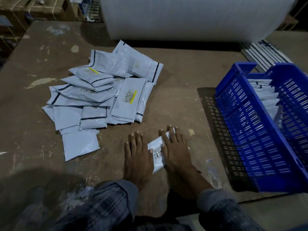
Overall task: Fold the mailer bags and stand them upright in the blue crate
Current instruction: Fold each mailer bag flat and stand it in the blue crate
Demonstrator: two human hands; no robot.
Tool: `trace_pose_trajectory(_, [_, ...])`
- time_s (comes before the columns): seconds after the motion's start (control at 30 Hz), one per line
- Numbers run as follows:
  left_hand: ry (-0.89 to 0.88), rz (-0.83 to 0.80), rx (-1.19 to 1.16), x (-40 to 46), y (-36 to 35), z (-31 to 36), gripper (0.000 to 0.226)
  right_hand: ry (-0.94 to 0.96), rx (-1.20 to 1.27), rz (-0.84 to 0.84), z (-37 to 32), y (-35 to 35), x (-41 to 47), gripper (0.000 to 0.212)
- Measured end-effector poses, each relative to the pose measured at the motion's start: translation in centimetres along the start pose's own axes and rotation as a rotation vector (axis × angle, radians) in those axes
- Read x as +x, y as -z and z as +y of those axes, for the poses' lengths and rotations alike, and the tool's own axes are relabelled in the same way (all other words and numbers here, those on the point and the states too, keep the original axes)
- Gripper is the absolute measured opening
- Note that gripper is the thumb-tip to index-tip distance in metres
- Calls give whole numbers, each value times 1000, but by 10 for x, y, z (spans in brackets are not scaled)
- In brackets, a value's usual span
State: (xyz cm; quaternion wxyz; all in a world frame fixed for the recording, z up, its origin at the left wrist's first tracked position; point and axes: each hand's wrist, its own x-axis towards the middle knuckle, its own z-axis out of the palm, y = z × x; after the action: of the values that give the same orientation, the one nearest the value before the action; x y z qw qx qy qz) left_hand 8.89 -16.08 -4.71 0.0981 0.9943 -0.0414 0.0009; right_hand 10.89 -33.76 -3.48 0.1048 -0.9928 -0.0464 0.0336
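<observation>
A small folded mailer bag (pixel 158 151) lies flat on the brown table (pixel 180 77) right in front of you, its long axis running from near-left to far-right. Your right hand (pixel 175 147) presses flat on its right half, fingers spread and extended, gripping nothing. Your left hand (pixel 138 154) rests flat beside it, thumb touching the bag's left edge. The blue crate (pixel 253 130), already holding upright bags, stands to the right, nearer your right hand. The unfolded pile of mailers (pixel 103 95) lies ahead and left.
</observation>
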Motion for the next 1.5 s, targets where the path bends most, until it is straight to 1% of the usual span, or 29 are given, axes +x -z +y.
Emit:
trace_pose_trajectory(0.13, [-109, -1, 8, 19, -1, -12, 66, -100, -21, 94, -15, -8, -24, 58])
trace_pose_trajectory(0.23, [-166, -4, 48, 20, -4, -11, 66, -102, -17, 94, -15, -11, -28, 58])
trace_pose_trajectory(0.37, [-335, -26, 86, 12, -4, -14, 66, -134, 5, 55, -14, -12, -12, 55])
trace_pose_trajectory(0.43, [-347, 4, 81, 19, 0, -19, 64, -137, -13, 41, -14, -12, -14, 56])
trace_pose_trajectory(0.53, [-276, 17, 89, 32, 6, -19, 64, -82, 15, 39, -13, -14, -33, 58])
trace_pose_trajectory(0.6, [-264, 17, 118, 33, 7, -15, 66, -60, 60, 41, -10, -13, -43, 58])
trace_pose_trajectory(0.63, [-293, 12, 132, 31, 7, -13, 66, -57, 75, 44, -8, -12, -43, 58])
trace_pose_trajectory(0.77, [-527, 33, 185, 17, 9, -16, 64, -91, 35, 21, -10, -12, -23, 56])
trace_pose_trajectory(0.8, [-544, 42, 182, 17, 9, -18, 64, -100, 22, 23, -11, -12, -20, 56])
trace_pose_trajectory(0.87, [-474, 34, 137, 21, 9, -18, 66, -88, 22, 51, -12, -12, -25, 57])
trace_pose_trajectory(0.97, [-237, 5, 82, 29, 7, -15, 68, -41, 12, 61, -12, -12, -46, 59])
trace_pose_trajectory(1.03, [-148, 0, 90, 25, 5, -7, 69, -27, 14, 67, -9, -10, -50, 60])
trace_pose_trajectory(1.07, [-161, -8, 88, 21, 5, -3, 70, -13, 8, 68, -7, -11, -47, 60])
trace_pose_trajectory(1.17, [-410, 0, 108, 9, 4, -5, 67, -30, 14, 30, -5, -11, -31, 60])
trace_pose_trajectory(1.2, [-454, 11, 124, 10, 7, -9, 66, -50, 24, 24, -6, -11, -27, 60])
trace_pose_trajectory(1.23, [-453, 18, 135, 14, 10, -12, 67, -62, 29, 26, -8, -11, -28, 61])
trace_pose_trajectory(1.27, [-407, 22, 128, 19, 13, -13, 67, -64, 27, 35, -10, -12, -32, 61])
trace_pose_trajectory(1.37, [-139, 39, 84, 25, 10, -9, 67, -43, 20, 84, -13, -11, -56, 62])
trace_pose_trajectory(1.4, [-77, 47, 76, 24, 7, -5, 67, -31, 27, 93, -13, -9, -60, 61])
trace_pose_trajectory(1.43, [-58, 43, 63, 21, 5, -2, 67, -18, 26, 90, -11, -7, -58, 61])
trace_pose_trajectory(1.47, [-97, 33, 54, 16, 1, -1, 67, -13, 13, 83, -9, -6, -51, 60])
trace_pose_trajectory(1.5, [-192, 24, 62, 11, -3, -3, 66, -29, 0, 71, -7, -5, -40, 59])
